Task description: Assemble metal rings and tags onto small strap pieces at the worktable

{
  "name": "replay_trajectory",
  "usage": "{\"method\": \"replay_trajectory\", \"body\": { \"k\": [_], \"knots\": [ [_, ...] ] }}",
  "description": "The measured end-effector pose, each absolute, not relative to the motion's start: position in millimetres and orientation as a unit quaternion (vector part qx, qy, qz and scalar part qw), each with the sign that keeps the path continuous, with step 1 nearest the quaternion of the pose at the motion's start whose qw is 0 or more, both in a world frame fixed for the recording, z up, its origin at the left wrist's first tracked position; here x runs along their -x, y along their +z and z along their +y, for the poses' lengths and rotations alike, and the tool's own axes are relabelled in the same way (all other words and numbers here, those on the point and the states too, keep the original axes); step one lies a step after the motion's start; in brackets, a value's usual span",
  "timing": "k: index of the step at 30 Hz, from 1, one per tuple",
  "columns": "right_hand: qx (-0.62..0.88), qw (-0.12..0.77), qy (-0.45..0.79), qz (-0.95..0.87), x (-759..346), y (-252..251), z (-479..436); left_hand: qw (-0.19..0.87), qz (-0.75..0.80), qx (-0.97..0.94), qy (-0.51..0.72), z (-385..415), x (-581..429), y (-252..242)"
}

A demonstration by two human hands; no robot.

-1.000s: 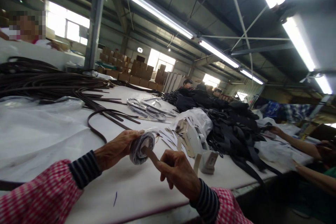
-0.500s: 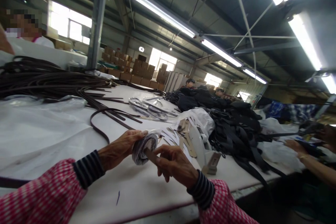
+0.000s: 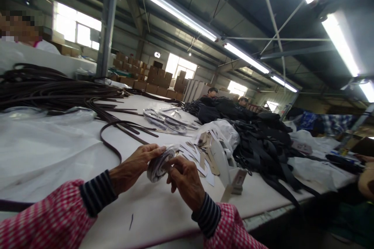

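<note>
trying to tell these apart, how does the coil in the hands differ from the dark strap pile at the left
The coil is a compact roll; the strap pile spreads in long, loose lengths. The coil looks plastic-wrapped; most of the pile looks bare. The left hand holds the coil up; the pile lies on the table. Both show curved bands.

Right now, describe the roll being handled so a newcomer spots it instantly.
Start at the white table, with the dark strap pile at the picture's far left. Come nearer, to the roll between the person's left hand and right hand. Unlike the plastic-covered loops lying beyond it, this compact, glossy-wrapped coil is held by hand.
</note>
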State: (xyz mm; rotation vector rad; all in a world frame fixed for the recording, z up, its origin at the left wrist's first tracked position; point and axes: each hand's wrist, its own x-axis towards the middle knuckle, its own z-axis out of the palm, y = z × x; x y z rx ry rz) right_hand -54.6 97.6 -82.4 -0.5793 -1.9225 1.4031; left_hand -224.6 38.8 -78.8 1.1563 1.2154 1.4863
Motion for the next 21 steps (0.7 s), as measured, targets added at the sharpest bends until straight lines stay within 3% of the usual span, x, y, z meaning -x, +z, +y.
{"method": "replay_trajectory", "body": {
  "k": [8, 11, 15, 21],
  "knots": [
    [0.205, 0.332, 0.615, -0.685, 58.8, -83.5, 103.3, 0.428, 0.501, -0.473, 0.584, 39.3, 226.5, -82.3],
    [0.148, 0.29, 0.624, -0.711, 50.0, -78.8, 100.5, 0.42, 0.525, -0.464, 0.577, 39.0, 226.0, -79.8],
    [0.093, 0.257, 0.483, -0.832, 37.4, -79.2, 95.4, 0.402, 0.555, -0.464, 0.561, 39.4, 226.7, -76.4],
    [0.115, 0.391, 0.283, -0.868, 38.3, -92.1, 104.9, 0.196, 0.607, -0.609, 0.47, 38.8, 223.7, -81.3]
  ]
}}
